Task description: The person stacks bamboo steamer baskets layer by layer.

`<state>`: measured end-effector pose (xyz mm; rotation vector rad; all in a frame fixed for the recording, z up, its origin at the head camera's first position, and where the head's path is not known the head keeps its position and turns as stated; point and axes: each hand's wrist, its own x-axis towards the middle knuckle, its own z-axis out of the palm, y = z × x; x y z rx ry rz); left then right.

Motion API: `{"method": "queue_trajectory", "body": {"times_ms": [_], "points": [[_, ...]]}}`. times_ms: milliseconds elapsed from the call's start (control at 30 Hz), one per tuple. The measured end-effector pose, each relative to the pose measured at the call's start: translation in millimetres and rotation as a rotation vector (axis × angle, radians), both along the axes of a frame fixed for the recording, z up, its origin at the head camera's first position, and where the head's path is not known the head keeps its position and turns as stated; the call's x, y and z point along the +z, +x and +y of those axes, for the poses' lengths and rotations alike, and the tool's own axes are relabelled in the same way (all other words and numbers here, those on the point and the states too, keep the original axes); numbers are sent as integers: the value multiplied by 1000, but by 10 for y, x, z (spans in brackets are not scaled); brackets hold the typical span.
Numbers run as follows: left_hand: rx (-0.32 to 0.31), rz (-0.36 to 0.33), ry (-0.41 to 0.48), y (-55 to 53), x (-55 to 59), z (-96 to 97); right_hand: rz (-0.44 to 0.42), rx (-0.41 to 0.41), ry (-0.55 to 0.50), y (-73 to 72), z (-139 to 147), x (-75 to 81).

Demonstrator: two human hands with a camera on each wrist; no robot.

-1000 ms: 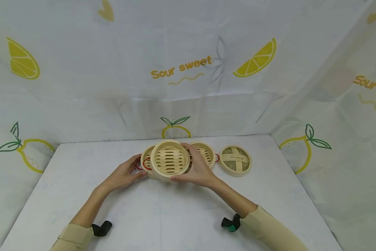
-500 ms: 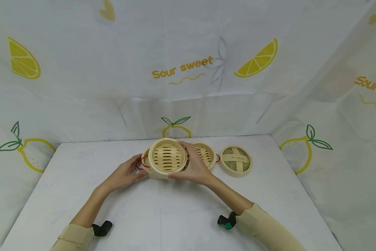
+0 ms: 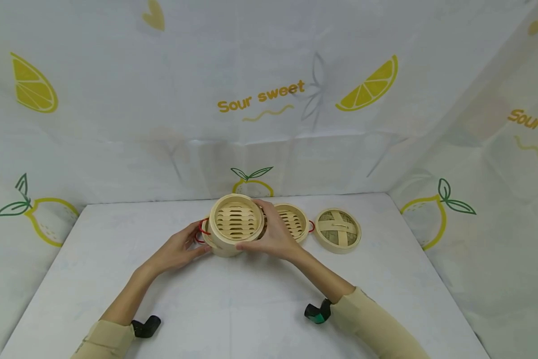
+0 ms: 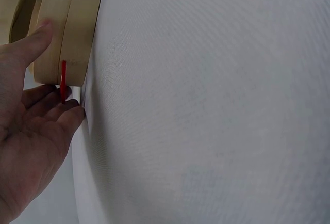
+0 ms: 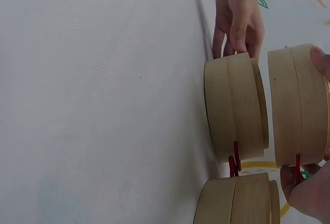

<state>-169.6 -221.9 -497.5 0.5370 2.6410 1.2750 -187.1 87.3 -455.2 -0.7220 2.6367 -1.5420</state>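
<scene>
My right hand (image 3: 275, 237) grips a round bamboo steamer basket (image 3: 237, 219) with a slatted base and red loop handles. This basket is held over a second steamer basket (image 5: 234, 108), which stands on the table; the right wrist view shows a gap between the two. My left hand (image 3: 183, 247) holds the lower basket at its left side. In the left wrist view, the left thumb (image 4: 38, 41) presses its wall, and the other fingers lie by its red handle (image 4: 63, 82). The upper basket hides most of the lower one in the head view.
Just right of the pair stands a third steamer basket (image 3: 293, 222), partly behind my right hand. Farther right a round woven lid (image 3: 338, 230) lies on the white table (image 3: 233, 309). A lemon-printed curtain (image 3: 161, 164) hangs behind the table's back edge.
The right hand has carried its steamer basket a little left and back, so it overlaps more of the lower basket. The left hand has stayed in place.
</scene>
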Motion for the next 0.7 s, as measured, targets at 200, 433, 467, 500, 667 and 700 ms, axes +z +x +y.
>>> {"method": "queue_trajectory", "body": {"times_ms": [200, 433, 467, 500, 667, 700], "points": [[-9, 5, 29, -4, -9, -5, -10, -10, 14, -44, -45, 6], [-30, 24, 75, 7, -5, -7, -23, 2, 8, -85, -117, 31], [-30, 27, 73, 9, -4, -10, -26, 3, 11, -88, -123, 31], [-29, 28, 71, 10, -3, -12, -29, 3, 12, -89, -129, 32], [-29, 24, 58, 13, -2, -16, -37, 0, 21, -94, -149, 25], [-28, 23, 57, 13, -3, -16, -37, 1, 21, -96, -154, 23]]}}
